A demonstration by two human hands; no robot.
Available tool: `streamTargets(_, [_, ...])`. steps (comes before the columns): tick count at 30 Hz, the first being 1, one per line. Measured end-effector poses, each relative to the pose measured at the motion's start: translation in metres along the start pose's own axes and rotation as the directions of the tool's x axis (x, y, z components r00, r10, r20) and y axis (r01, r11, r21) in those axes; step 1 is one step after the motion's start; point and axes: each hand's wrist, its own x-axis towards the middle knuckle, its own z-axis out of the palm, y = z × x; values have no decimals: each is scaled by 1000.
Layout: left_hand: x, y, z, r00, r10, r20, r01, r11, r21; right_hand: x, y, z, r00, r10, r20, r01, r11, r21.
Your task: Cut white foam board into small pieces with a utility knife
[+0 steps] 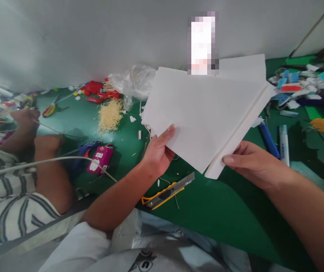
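My left hand (159, 153) grips the lower left edge of a large white board (204, 109), thumb on top and fingers underneath. In my right hand (248, 160) is a narrow white strip (235, 138), pinched near its lower end. The strip lies along the board's right edge, with a thin dark gap showing at the near end. Behind them, another white sheet (242, 68) shows in part. Below the board, a yellow box cutter (169, 190) rests on the green table (207, 211) with its blade side toward the right.
A magenta box (101, 159), a pile of yellow shreds (110, 115) and a clear plastic bag (135, 81) lie to the left. At right are a blue marker (268, 138), a glue tube (284, 145) and coloured scraps (295, 88). A co-worker in a striped shirt (17, 215) sits left.
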Motion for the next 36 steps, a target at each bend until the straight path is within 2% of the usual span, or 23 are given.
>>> streamTargets(4, [0,0,-1,1000,-15,9,15,1000,16,-2,0,0,1000,19,-9,-19,1000,0])
streamTargets(10, [1,-1,-3,996,91,12,-91,996,-1,-1,2,0,991,11,-136,-2,998,68])
streamTargets(18, [-1,-1,-3,996,66,55,-69,996,52,0,1,1,992,19,-123,-12,999,53])
streamTargets(22, [2,-1,-4,991,123,59,-129,986,103,2,-3,7,960,-39,-278,48,998,27])
streamTargets(24, [4,-1,-5,985,160,71,-168,976,137,6,-3,8,899,-118,-422,127,992,-7])
streamTargets(25, [4,-1,-5,981,176,84,-187,969,159,8,-3,7,838,-173,-518,176,983,-43])
streamTargets(26, [5,0,-6,977,192,98,-207,961,182,10,-1,5,744,-237,-625,222,969,-104])
streamTargets(27, [6,0,-7,973,200,114,-220,953,207,12,0,2,591,-316,-742,247,947,-206])
streamTargets(28, [7,1,-8,972,197,130,-223,946,236,14,2,-1,462,-393,-795,205,920,-335])
streamTargets(29, [7,1,-9,973,180,145,-214,939,271,14,4,-5,402,-465,-788,124,881,-457])
streamTargets(30, [8,2,-10,976,149,159,-192,932,309,14,6,-9,402,-517,-756,15,829,-559])
streamTargets(31, [8,3,-11,979,110,169,-164,923,349,14,8,-13,448,-544,-709,-104,756,-646])
streamTargets(34, [9,9,-18,983,10,181,-98,869,485,12,16,-18,655,-480,-583,-333,510,-794])
streamTargets(36, [9,16,-24,985,-20,169,-88,791,606,12,21,-17,729,-422,-538,-394,384,-835])
